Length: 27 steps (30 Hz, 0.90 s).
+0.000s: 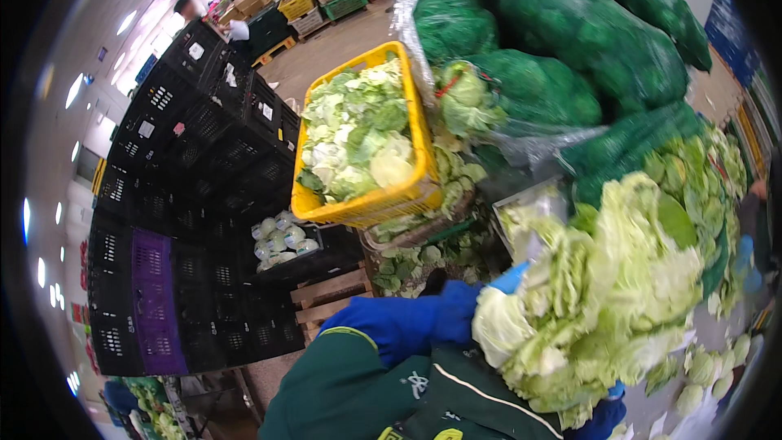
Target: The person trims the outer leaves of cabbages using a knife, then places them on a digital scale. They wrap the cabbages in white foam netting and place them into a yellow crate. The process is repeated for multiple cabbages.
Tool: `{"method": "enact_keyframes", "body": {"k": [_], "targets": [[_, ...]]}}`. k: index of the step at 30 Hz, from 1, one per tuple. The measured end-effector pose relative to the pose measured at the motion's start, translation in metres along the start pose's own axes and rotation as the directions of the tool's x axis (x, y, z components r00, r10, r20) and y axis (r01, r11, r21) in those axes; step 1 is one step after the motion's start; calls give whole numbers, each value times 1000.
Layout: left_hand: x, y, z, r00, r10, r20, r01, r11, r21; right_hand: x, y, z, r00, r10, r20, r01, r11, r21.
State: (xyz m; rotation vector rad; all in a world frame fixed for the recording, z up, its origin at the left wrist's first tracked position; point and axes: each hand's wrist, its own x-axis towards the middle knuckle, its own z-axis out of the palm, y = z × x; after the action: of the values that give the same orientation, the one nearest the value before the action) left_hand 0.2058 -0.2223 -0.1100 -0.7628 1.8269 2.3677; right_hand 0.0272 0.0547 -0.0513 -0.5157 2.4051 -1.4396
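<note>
A large armful of loose pale green cabbage leaves (641,269) is gathered in front of my chest. My left hand (512,278), in a light blue glove, presses against the near left side of the pile, its fingers hidden by leaves. Only a scrap of my gloved right hand (617,388) shows below the lower right of the pile; leaves cover the rest. Ahead of me a yellow plastic crate (421,128) is heaped with trimmed leaves. It rests on another crate (415,235) with leaves in it.
Black plastic crates (201,153) are stacked high at left. One low crate holds wrapped round heads (284,241) beside a wooden pallet (333,290). Green mesh sacks (586,24) pile up at upper right. Trimmed heads (702,370) lie at lower right. A person (235,30) stands beyond the stack.
</note>
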Motion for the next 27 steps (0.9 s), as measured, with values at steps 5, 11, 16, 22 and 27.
{"method": "enact_keyframes", "body": {"k": [5,11,16,22,27], "targets": [[-104,102,-235,939,195,-285,-152,975,165,38,-135,214,787,-20,617,-310,852,422],[-226,139,-464,598,219,-771,2,962,274,53,-290,462,293,-125,948,-884,342,318],[-147,21,-508,376,149,-915,-58,989,137,21,-334,545,816,-403,414,128,825,550],[-87,-36,-492,255,169,-952,-336,939,77,38,-378,613,555,-511,656,704,709,-44],[-97,-17,-484,306,228,-925,-74,974,215,60,-391,617,494,-457,739,790,592,-162]]}}
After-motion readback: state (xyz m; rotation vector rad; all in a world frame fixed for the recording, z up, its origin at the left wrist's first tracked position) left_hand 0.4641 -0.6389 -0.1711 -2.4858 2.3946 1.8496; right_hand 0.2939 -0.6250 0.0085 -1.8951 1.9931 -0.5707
